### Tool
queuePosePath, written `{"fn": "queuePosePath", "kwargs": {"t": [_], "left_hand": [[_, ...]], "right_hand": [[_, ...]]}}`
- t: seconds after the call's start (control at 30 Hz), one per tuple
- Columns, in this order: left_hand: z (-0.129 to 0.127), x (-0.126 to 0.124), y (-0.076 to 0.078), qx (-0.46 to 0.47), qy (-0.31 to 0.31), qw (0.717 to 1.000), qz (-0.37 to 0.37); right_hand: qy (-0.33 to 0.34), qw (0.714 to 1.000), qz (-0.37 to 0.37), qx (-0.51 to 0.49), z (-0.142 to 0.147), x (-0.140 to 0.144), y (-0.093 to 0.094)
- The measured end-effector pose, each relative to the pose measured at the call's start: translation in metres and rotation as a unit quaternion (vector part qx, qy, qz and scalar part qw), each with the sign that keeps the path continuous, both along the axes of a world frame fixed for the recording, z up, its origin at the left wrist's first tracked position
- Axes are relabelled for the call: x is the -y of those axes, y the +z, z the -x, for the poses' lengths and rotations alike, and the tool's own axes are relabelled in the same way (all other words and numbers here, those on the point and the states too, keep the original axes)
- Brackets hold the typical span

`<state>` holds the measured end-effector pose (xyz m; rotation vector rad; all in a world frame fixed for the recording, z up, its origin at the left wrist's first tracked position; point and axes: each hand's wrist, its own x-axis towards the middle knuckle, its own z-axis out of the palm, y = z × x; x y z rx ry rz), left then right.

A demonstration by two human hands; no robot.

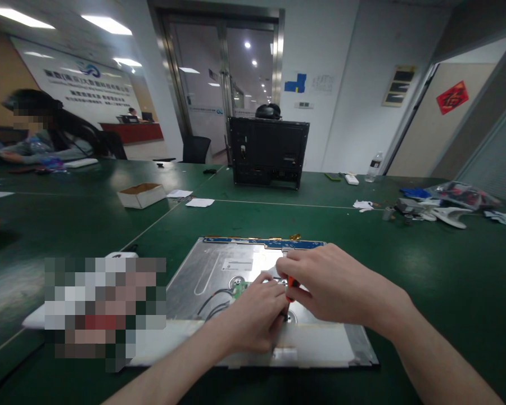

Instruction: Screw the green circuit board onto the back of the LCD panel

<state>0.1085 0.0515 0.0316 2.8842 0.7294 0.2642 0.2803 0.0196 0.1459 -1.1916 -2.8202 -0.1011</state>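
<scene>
The right hand point(320, 277) is closed around an orange-handled tool point(293, 280), tip hidden; the left hand point(257, 306) is beside it, its grip unclear. Beneath lies a metal panel point(185, 281), well in from the surface's far edge. This looks like fastener work, calling for steady, aligned pressure.

We read what looks like 福 on the red diamond point(452, 97) on the door point(425, 132). The lettering on the wall sign point(88, 84) and the print on the label point(237, 264) of the metal panel point(183, 279) are too blurred for us.
</scene>
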Motion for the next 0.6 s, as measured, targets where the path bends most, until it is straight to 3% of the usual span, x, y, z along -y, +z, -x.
{"fn": "queuePosePath", "kwargs": {"t": [0.6], "left_hand": [[-0.001, 0.0034, 0.0067, 0.007, 0.008, 1.0, 0.002]], "right_hand": [[-0.084, 0.995, -0.042, 0.043, 0.0038, -0.0043, 0.0026]]}}
